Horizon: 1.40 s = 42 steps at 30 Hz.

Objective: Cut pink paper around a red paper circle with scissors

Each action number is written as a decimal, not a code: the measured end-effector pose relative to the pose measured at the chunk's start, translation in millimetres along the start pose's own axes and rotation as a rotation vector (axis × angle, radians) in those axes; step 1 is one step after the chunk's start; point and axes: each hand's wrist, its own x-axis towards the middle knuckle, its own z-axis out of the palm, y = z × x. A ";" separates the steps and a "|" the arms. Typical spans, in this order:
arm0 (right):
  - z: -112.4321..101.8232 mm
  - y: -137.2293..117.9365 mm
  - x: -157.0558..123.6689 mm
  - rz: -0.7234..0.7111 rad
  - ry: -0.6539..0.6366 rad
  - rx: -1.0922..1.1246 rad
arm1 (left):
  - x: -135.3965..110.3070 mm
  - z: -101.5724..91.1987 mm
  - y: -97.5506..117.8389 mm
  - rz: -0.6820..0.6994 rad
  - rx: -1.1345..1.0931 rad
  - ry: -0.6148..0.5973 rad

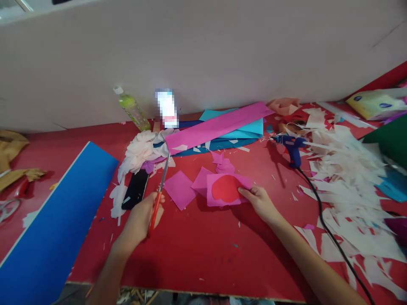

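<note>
Bare forearms [295,243] angled inward over the surface [203,254]; the left hand [142,215] gripped red-handled scissors [155,209], the right hand [259,202] pinching thin pink sheeting [210,201] beneath a rounded red piece [224,187].

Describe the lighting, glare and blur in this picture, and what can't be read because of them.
Head view: soft shadows fall on the red table below the right hand and beside the glue gun; head view: the bright screen is broken into coarse blocks, content unreadable; head view: fine detail is soft, the bottle print illegible.
</note>
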 end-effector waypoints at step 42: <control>-9.5 5.0 -5.5 -0.052 0.218 0.089 | 11.8 9.2 74.5 0.434 0.248 -0.281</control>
